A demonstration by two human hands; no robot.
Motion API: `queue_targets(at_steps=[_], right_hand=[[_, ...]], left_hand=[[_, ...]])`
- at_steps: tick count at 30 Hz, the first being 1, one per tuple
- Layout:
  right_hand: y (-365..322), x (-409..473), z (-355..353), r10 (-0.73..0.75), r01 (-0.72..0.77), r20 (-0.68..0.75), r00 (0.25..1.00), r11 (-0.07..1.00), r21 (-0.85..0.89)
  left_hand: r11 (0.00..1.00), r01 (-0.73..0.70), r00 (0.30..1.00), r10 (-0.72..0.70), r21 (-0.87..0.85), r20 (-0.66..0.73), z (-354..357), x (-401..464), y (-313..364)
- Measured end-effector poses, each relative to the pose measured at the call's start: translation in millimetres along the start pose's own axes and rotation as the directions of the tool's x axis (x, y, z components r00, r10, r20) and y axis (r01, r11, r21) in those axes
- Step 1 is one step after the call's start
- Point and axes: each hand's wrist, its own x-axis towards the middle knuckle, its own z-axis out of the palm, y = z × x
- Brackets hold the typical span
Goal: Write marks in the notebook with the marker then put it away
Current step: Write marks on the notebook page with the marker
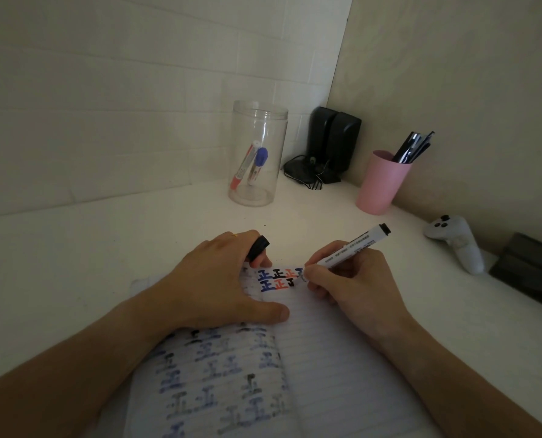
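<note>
The marker (348, 249) was clamped in the fingers of the right hand (352, 279), tip down on the notebook (326, 358) at the far end of its right page. Its long axis ran from the tip, low and toward the notebook's spine, up and away to the right; the black butt end pointed toward the pink cup (382, 184). The tip sat at the end of the second row of marks (277, 279), where a black mark looked half done.

The left hand (219, 286) was pressed flat across the notebook's spine, just left of the marks. Its fingers were curled shut on the black cap (258, 248) at the notebook's far edge. The cap lay near the marker tip, so recapping was judged a short move between the two hands. The clear jar (257, 153), holding two other markers, stood well beyond the notebook and was judged the likely put-away place.
</note>
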Motion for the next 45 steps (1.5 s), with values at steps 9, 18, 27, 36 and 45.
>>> queue_targets(at_steps=[9,18,27,36,45], right_hand=[[0.9,0.0,1.8,-0.009,0.007,-0.029,1.000,0.998,-0.060],[2.2,2.9,2.7,0.007,-0.016,-0.096,0.995,0.995,-0.100],[-35.4,34.6,-8.6,0.109,-0.068,-0.148,0.983,0.964,0.257],[-19.2,34.7,17.1,-0.073,0.167,-0.299,0.951,0.938,0.303],[-14.9,32.5,13.3,-0.027,0.100,-0.134,0.991,0.814,0.573]], left_hand=[[1.000,-0.008,1.000,0.008,0.009,0.000,0.6,0.6,-1.2],[1.000,-0.014,1.000,0.014,0.003,0.008,0.4,1.1,-1.9],[0.998,0.000,0.999,-0.002,0.070,0.036,-7.3,-6.6,2.3],[0.997,-0.029,0.994,0.020,-0.078,-0.111,-6.9,-10.1,-4.3],[0.993,-0.045,0.916,-0.002,-0.106,-0.401,-7.2,3.6,-27.5]])
